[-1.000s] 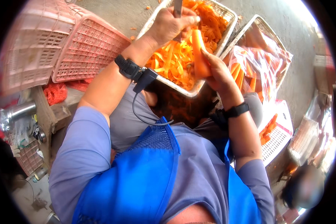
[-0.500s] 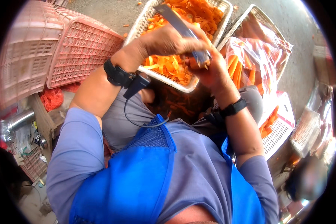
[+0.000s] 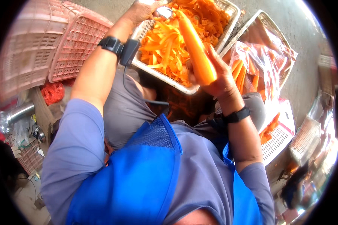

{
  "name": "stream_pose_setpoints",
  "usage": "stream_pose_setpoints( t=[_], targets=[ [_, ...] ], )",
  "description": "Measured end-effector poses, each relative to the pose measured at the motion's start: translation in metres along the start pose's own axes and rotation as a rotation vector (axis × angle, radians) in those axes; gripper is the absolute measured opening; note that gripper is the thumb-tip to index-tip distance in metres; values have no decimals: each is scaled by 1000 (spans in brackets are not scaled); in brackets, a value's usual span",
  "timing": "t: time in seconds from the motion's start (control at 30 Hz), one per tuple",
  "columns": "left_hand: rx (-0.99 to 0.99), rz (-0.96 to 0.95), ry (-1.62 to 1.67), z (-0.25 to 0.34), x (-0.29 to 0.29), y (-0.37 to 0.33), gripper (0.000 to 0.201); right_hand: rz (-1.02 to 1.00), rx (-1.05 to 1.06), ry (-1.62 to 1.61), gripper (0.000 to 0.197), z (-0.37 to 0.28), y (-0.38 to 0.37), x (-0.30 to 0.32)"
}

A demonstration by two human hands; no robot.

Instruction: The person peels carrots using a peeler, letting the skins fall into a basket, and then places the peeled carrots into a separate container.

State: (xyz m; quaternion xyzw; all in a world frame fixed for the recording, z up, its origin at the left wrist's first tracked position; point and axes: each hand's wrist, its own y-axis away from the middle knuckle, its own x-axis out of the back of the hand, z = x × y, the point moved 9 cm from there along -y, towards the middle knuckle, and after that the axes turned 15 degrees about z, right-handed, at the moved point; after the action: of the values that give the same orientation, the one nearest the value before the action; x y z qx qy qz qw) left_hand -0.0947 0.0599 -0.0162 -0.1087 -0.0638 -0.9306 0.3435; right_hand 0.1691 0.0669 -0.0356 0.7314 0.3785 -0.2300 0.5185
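A thick, smooth orange carrot (image 3: 194, 47) lies slanted in my right hand (image 3: 221, 77), whose fingers and thumb close round its wide near end. Its narrow tip points up and left, close to the peeler's metal end. My left hand (image 3: 142, 11), at the top edge of the view, is closed on the metal peeler (image 3: 164, 12); only its shiny end shows, the rest being hidden or out of view. Under both hands stands a white plastic basket (image 3: 169, 80) heaped with orange carrot peelings (image 3: 165, 45).
Right of it, another white crate (image 3: 289, 48) holds carrots in a clear plastic bag (image 3: 264, 62). More carrots lie on a white perforated crate (image 3: 276, 144) by my right knee. Pink stacked crates (image 3: 79, 45) stand at left, near a red net bag (image 3: 52, 96).
My left hand has drawn away up and left with the peeler, off the carrot. The carrot, hidden before behind hands and blade, now shows at full length in my right hand.
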Motion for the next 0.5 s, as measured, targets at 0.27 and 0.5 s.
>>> stream_pose_setpoints(
  t=[0.27,0.5],
  targets=[
    [-48,-175,60,60,-52,54,23,147,91,-1,52,-14,-19,17],
    [-214,-491,-7,80,-118,99,18,151,68,-14,56,-1,-15,16]
  ],
)
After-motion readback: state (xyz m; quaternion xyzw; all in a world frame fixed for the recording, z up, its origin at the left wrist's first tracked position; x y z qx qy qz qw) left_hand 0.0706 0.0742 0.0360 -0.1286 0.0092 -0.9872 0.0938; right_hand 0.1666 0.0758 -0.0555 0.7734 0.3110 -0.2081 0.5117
